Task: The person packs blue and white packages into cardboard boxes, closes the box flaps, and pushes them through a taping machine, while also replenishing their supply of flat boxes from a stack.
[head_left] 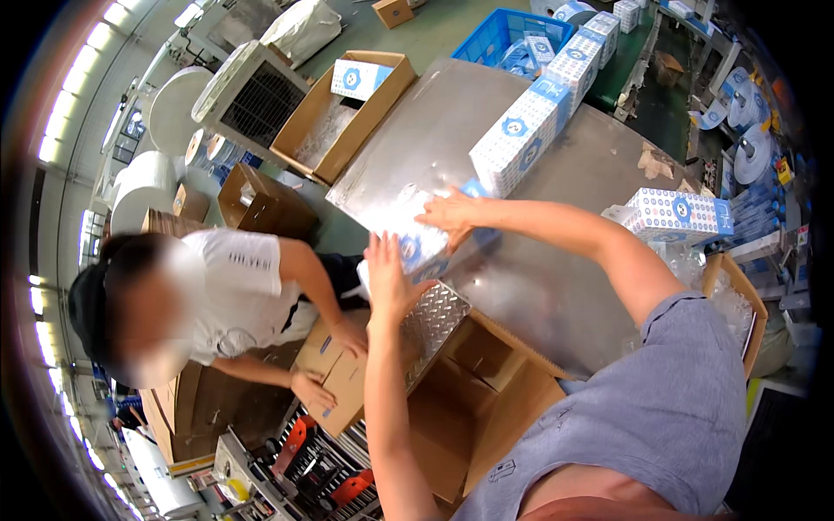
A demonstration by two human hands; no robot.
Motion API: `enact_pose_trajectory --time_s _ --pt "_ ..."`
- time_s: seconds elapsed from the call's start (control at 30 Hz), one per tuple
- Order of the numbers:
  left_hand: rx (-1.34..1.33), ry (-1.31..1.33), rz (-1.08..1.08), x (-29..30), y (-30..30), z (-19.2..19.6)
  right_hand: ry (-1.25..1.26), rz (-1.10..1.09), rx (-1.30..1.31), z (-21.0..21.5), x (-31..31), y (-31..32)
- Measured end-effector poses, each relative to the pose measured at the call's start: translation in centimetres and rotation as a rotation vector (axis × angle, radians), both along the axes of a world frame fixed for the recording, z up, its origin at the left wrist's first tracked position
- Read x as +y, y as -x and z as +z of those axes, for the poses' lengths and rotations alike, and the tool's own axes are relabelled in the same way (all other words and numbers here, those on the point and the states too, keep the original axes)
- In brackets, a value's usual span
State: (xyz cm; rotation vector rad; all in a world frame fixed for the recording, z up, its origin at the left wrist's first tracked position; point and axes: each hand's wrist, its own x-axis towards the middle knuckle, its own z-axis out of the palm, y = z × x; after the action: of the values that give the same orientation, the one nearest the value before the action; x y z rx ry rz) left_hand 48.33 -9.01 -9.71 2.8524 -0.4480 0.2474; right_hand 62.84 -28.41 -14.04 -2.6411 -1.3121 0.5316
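A clear-wrapped pack of blue-and-white tissue boxes [423, 246] lies at the near left edge of the steel table [556, 286]. My left hand [387, 273] presses flat against its near side, fingers spread. My right hand [452, 214] lies on its top, reaching in from the right. The pack is held between the two hands. Just below it stands an open cardboard carton [473, 395] with its flaps up.
A co-worker in a white shirt [239, 286] at left has both hands on a closed carton [340, 375] above a roller machine [304, 473]. A row of tissue boxes [521, 130], another pack [678, 215], a blue crate [499, 30] and open cartons [347, 108] stand around.
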Motion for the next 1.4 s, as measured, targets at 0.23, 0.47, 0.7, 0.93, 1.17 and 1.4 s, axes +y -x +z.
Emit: enact_pose_trajectory --time_s 0.23,0.47,0.7,0.93,1.17,1.4 --pt "0.256 -0.249 -0.01 -5.2 -5.1 -2.7 0.114 -0.357 -0.637 0.1 -17.1 -7.8" --pt "-0.289 0.101 0.102 2.6 0.3 8.8 -0.067 -0.496 -0.303 -2.7 -15.2 2.0" --pt "0.005 1.135 0.354 6.4 21.5 10.7 -0.545 -0.816 0.133 -1.0 -19.1 3.4" --pt "0.273 0.564 0.26 -1.2 29.7 1.2 -1.74 -0.72 1.73 4.0 -21.4 9.3" --pt "0.68 0.005 0.145 -2.0 32.8 -22.6 -1.226 -0.503 1.794 4.9 -8.1 20.0" --pt "0.701 0.329 0.092 -0.9 36.6 -33.1 -0.282 0.277 0.244 -0.3 6.1 30.5"
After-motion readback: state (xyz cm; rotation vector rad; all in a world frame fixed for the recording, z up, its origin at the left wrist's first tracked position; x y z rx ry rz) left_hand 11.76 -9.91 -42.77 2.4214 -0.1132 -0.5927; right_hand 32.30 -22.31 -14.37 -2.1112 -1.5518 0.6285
